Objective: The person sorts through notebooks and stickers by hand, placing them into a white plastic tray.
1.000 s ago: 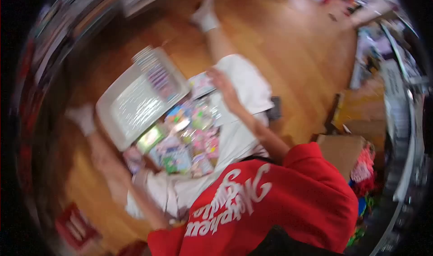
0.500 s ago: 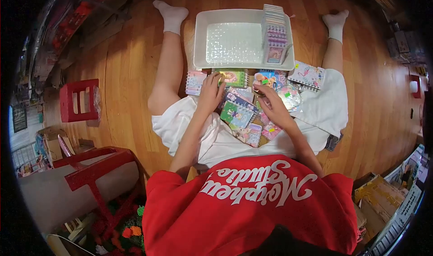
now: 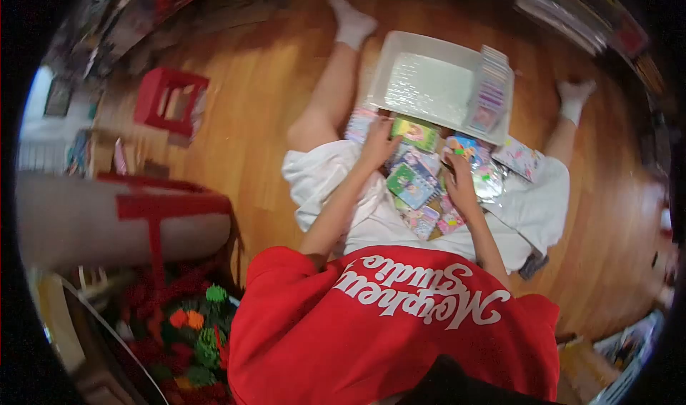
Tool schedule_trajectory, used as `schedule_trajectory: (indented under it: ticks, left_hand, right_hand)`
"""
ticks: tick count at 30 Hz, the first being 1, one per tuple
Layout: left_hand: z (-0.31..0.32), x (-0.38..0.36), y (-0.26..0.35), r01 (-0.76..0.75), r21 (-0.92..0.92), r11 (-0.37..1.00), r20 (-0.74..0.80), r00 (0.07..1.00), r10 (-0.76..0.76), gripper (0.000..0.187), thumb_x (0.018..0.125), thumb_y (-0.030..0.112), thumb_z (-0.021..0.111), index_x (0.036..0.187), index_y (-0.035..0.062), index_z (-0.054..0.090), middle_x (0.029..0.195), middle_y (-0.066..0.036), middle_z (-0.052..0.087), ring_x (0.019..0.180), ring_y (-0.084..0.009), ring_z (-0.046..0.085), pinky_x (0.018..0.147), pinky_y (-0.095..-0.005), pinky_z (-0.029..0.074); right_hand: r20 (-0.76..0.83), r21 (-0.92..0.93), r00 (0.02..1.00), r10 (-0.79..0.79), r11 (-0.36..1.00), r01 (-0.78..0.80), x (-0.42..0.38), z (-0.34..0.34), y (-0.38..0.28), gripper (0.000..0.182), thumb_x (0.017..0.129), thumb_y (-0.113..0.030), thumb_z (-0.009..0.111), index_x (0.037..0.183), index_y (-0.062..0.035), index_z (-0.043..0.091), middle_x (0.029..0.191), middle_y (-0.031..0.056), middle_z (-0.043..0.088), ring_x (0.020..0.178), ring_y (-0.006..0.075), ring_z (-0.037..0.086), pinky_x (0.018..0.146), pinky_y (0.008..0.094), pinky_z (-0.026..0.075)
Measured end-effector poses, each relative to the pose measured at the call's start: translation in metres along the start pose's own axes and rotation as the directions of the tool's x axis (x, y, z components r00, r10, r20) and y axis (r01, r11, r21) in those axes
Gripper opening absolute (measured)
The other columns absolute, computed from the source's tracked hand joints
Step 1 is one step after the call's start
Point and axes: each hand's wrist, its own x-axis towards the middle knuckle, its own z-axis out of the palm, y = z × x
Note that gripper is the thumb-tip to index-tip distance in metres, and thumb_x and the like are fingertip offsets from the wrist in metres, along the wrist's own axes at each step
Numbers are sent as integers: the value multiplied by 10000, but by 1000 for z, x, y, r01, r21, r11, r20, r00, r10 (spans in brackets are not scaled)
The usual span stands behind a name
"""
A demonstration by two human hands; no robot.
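My left hand (image 3: 379,146) rests at the left edge of a green-and-yellow spiral notebook (image 3: 416,133), fingers loosely spread. My right hand (image 3: 459,176) is over the right side of the pile, fingers apart, touching or just below a blue notebook with a bear (image 3: 468,148). Between the hands lie a green notebook (image 3: 411,186) and several other small cartoon-covered notebooks, overlapping. A pale notebook (image 3: 361,123) sits left of my left hand. Blur hides the exact fingertip contact.
Beyond the pile stands a white plastic tray (image 3: 389,69) with a row of upright notebooks (image 3: 490,94) at its right side. A white flamingo notebook (image 3: 518,158) lies on my right thigh. Further left is a red stool (image 3: 168,128) on the wooden floor (image 3: 246,162).
The head view has turned, so everything appears shifted right and tilted clockwise. My right hand's fingers have drawn slightly closer together. Both hands stay at the same notebooks.
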Motion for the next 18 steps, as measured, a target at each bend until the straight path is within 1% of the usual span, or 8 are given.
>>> schedule_trajectory:
  ticks: [4, 5, 6, 9, 13, 14, 16, 18]
  left_hand:
    - [12, -10, -9, -34, 102, 994, -61, 997, 40, 365, 725, 136, 673, 1051, -17, 614, 1051, -251, 601, 1025, -414, 541, 921, -482, 435]
    - [16, -10, -13, 84, 112, 990, 61, 994, -91, 453, 737, 153, 670, 1125, -50, 551, 1155, -277, 551, 1147, -428, 477, 998, -484, 390]
    - [10, -11, -9, 28, 60, 998, 67, 997, -32, 414, 705, 126, 650, 1074, -47, 574, 1123, -276, 568, 1128, -426, 493, 982, -483, 405]
    - [29, -21, -21, -19, 116, 993, -158, 987, 37, 403, 735, 183, 660, 1062, -42, 589, 1127, -301, 555, 1114, -428, 511, 998, -472, 399]
    - [24, -5, -17, 142, -11, 990, 41, 989, -141, 455, 774, 206, 625, 1144, -51, 561, 1163, -321, 518, 1139, -433, 481, 1012, -470, 384]
    - [31, -4, -18, 77, -75, 994, -96, 992, -85, 353, 769, 177, 592, 1042, -46, 581, 1088, -308, 544, 1067, -442, 490, 958, -503, 385]
    - [12, -9, 9, 22, -227, 974, -160, 985, -59, 224, 766, 107, 527, 917, -45, 592, 984, -297, 567, 940, -454, 498, 873, -538, 381]
    - [51, -12, -40, 55, -62, 997, -225, 972, -68, 326, 818, 142, 537, 1081, -49, 567, 1128, -285, 550, 1096, -447, 478, 997, -507, 356]
  right_hand:
    - [46, 29, 997, 62, 998, -63, 2, 18, 27, 497, 808, -29, 573, 1298, -13, 492, 1311, 231, 484, 1232, 373, 453, 1040, 433, 374]
    - [43, 82, 999, 23, 996, -27, 5, 24, 44, 505, 816, 2, 551, 1316, -4, 478, 1342, 228, 460, 1246, 353, 455, 1034, 412, 398]
    - [14, 145, 999, 34, 989, -36, 3, 25, 42, 505, 828, 31, 533, 1327, 14, 465, 1358, 210, 449, 1256, 333, 459, 1048, 395, 396]
    - [68, 136, 998, -12, 991, 3, 11, 30, 41, 467, 872, 24, 506, 1337, 23, 461, 1381, 199, 448, 1244, 306, 487, 1041, 376, 399]
    - [43, 232, 992, 115, 965, -122, 13, 26, 41, 443, 897, 49, 450, 1336, 4, 485, 1342, 164, 517, 1252, 254, 498, 1061, 356, 377]
    - [24, 155, 990, 136, 978, -138, 15, 27, 34, 463, 871, 59, 445, 1329, 4, 489, 1328, 168, 525, 1236, 265, 508, 1051, 358, 389]
    - [-17, 168, 976, 217, 963, -211, 23, 32, 9, 446, 839, -21, 471, 1283, 9, 509, 1233, 180, 556, 1142, 283, 551, 990, 369, 434]
    - [-16, 312, 964, 264, 918, -246, 30, 43, 5, 286, 859, -112, 486, 1099, 8, 586, 979, 153, 611, 889, 242, 586, 826, 363, 491]
